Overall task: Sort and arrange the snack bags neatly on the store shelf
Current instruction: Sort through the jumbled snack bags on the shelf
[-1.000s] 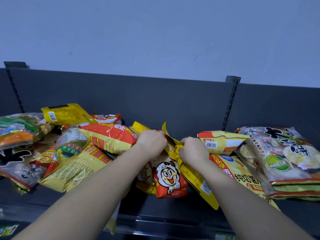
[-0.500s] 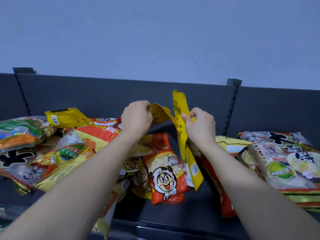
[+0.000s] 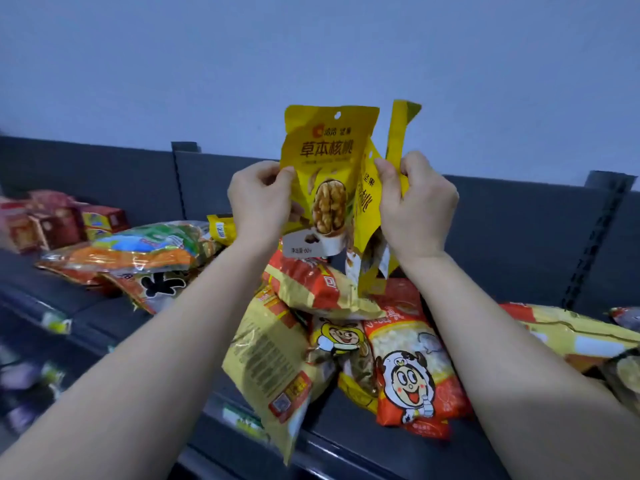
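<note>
I hold yellow walnut snack pouches upright above the dark shelf (image 3: 346,441). My left hand (image 3: 259,199) pinches the left edge of the front walnut pouch (image 3: 323,174), whose printed face is turned to me. My right hand (image 3: 415,202) grips two more yellow pouches (image 3: 370,216) edge-on, just right of the first. Below them lies a loose heap: a red and yellow bag (image 3: 311,285), a yellow bag (image 3: 273,368) hanging over the shelf's front edge, and a red cartoon-face bag (image 3: 412,368).
A green and orange bag (image 3: 138,247) and a black-lettered bag (image 3: 159,285) lie at the left. Small red boxes (image 3: 59,223) stand at the far left. Another yellow bag (image 3: 568,334) lies at the right. A lower shelf (image 3: 27,382) holds blurred goods.
Both hands have lifted the yellow pouches up out of the heap and turned the front one to face me. The camera view has swung to the left.
</note>
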